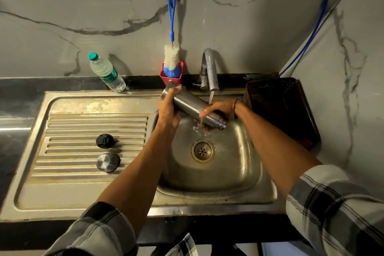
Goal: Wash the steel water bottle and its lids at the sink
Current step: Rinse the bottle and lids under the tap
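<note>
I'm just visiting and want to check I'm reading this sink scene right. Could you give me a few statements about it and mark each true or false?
1. Water is running from the tap. True.
2. The steel bottle stands upright in the sink. False: it is held tilted over the basin, its open neck pointing down to the right.
3. Both hands hold the bottle. True: the left hand grips it near its base, the right hand near its neck.
4. The black lid and the steel lid lie in the basin. False: both sit on the ribbed draining board.
5. The bottle brush is inside the steel bottle. False: it stands in a red holder by the wall.
</note>
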